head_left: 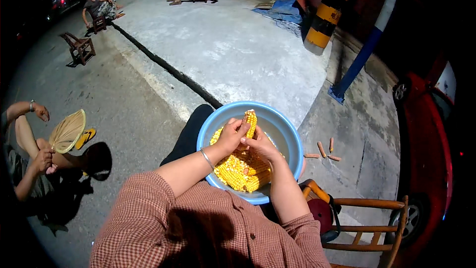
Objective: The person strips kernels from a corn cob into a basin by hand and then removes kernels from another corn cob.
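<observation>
Currently left hand [229, 136] grips corn cob [251, 123], centre of frame | right hand [263, 146] seems closed around its lower end, contact partly hidden | best worked row by row, low over blue basin [284, 128]

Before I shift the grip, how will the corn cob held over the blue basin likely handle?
The corn cob is probably stiff: it looks straight between the left hand and right hand. Set down, it may roll, being rounded. It may shed under pressure, since loose kernels lie in the blue basin.
</observation>
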`<state>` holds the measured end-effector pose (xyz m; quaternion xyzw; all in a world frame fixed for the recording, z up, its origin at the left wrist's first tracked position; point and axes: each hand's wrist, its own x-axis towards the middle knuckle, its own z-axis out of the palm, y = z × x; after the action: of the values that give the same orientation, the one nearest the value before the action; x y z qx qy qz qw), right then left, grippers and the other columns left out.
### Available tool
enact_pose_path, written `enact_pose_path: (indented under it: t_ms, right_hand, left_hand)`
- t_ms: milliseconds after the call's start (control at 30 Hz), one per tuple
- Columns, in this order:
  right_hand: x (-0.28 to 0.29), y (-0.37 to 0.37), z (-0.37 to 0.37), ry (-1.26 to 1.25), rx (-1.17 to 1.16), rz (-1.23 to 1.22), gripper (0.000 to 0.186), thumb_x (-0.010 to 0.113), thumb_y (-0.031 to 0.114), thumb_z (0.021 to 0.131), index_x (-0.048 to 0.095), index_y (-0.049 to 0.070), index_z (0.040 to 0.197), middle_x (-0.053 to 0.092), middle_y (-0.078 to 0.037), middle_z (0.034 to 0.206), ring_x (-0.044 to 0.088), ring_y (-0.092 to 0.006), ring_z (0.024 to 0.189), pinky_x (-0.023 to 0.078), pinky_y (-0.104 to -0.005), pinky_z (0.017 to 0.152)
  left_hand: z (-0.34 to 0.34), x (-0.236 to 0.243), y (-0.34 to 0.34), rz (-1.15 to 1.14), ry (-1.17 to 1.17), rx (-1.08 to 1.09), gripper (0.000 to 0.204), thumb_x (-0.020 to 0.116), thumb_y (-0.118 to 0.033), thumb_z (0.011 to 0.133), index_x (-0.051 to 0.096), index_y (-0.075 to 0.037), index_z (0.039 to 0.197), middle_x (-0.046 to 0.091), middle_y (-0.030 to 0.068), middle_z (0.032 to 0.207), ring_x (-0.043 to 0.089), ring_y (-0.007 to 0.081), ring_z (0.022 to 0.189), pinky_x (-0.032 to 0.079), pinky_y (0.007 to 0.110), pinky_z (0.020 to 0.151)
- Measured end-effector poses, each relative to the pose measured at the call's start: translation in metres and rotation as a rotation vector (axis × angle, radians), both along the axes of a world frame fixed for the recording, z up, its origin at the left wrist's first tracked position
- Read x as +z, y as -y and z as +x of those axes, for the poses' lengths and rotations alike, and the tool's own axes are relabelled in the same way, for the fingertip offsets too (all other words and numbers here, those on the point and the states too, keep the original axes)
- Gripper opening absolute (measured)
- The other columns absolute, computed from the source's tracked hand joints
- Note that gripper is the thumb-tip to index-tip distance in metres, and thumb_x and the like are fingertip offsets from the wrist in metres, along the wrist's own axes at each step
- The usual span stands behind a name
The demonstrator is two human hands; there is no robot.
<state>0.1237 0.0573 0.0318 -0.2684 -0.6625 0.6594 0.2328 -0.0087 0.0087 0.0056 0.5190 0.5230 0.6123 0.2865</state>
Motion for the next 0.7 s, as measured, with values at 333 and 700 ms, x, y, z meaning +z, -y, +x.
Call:
enact_pose_path:
  t_ms: [333,700]
  right_hand:
    - [-0.018,-0.009,-0.002,-0.118,0.114,-0.178,0.055,0.061,0.008,0.07,0.037,0.001,0.119,0.052,-0.007,0.102,0.052,-0.0169,0.093,0.041,-0.0291,0.084]
    - [-0.022,0.0,-0.01,-0.025,0.032,-0.13,0.054,0.065,0.014,0.073,0.039,-0.001,0.117,0.054,-0.008,0.101,0.053,-0.016,0.092,0.043,-0.0279,0.08]
  left_hand:
    - [0.003,-0.006,-0.002,0.039,0.215,-0.019,0.036,0.043,-0.032,0.091,0.053,0.002,0.101,0.053,0.0076,0.091,0.052,0.0136,0.082,0.043,0.026,0.073]
    - [0.0,0.0,-0.003,-0.078,0.313,-0.119,0.034,0.048,-0.031,0.089,0.054,0.001,0.1,0.056,0.0032,0.081,0.051,0.0082,0.075,0.043,0.023,0.066]
